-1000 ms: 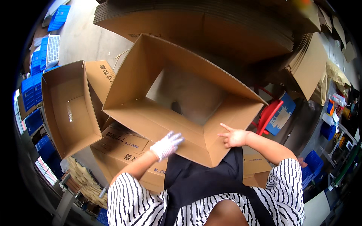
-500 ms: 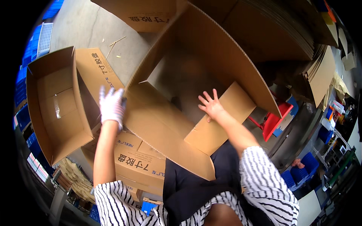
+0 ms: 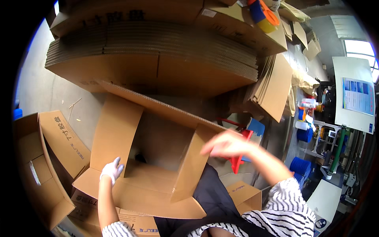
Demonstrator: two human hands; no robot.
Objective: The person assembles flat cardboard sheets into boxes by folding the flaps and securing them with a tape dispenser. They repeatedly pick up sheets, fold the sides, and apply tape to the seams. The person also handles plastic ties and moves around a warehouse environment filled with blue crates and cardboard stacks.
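In front of me stands a large brown cardboard carton (image 3: 142, 197), its mouth facing me and its end flaps turned inward. My left hand (image 3: 112, 172), in a pale glove, is at the lower part of the left flap (image 3: 116, 130), fingers stretched out. Over the upper edge of the right flap (image 3: 190, 164) is my bare right hand (image 3: 228, 144), slightly blurred, with its fingers loosely extended. Neither hand holds anything that I can see. Whether the right fingertips touch the flap is unclear.
A thick stack of flattened cartons (image 3: 158, 51) lies beyond the carton. An opened box (image 3: 43, 170) stands at the left, beside a closed carton (image 3: 65, 140). To the right are a red stool (image 3: 237, 162), more cardboard sheets (image 3: 272, 87) and blue spools (image 3: 300, 166).
The carton has turned and its far wall now runs across in front of me. A left flap now stands inward by my left hand. My right hand has moved to the right flap's upper edge.
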